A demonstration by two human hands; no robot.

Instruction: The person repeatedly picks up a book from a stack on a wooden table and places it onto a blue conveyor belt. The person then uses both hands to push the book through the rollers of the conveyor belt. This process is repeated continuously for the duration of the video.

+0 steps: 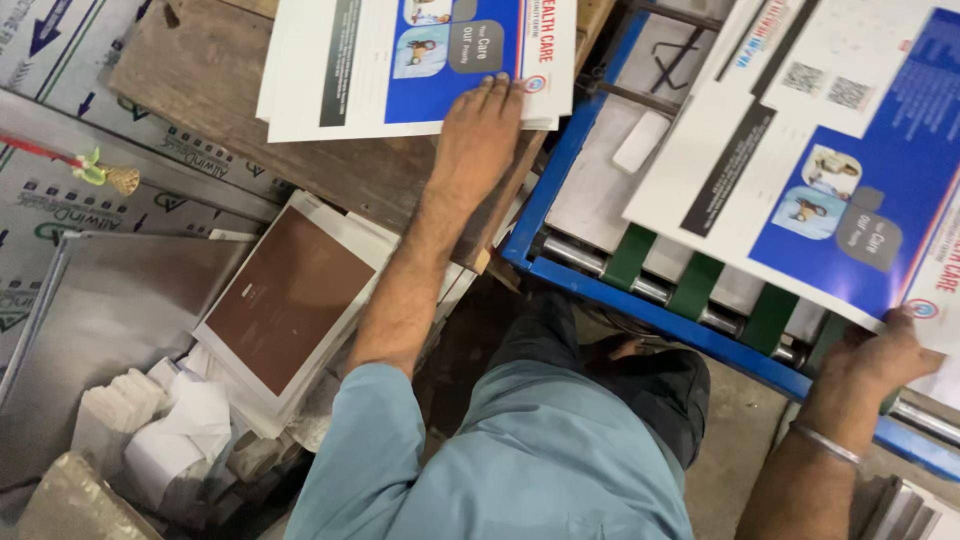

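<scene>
— Well, what do you have in front of you, largest first, placed against the blue machine frame [640, 305]?

— Item one: the blue machine frame itself, with green belts [695, 285] running over steel rollers [600, 265] at its near edge. Item two: the large printed sheet [800, 130], white with a blue panel, lying tilted across the top of the frame. Item three: the stack of printed sheets [400, 70], same design, on a worn wooden board [230, 80] just beside the frame's far corner, on your left.

— And your hands?

— Your right hand [885, 355] sits at the frame's near edge, closed on the large sheet's lower corner, thumb on top; a metal bangle [825, 443] rings that wrist. Your left hand [480, 135] lies flat, fingers together, pressing the stack's lower right corner.

— Smaller lots?

— A brown-faced board [290, 295] on a white pile, well to the left of the frame. Crumpled white paper [175, 425] beyond that. Smallest: a brass-tipped red rod [100, 170], farthest left.
</scene>
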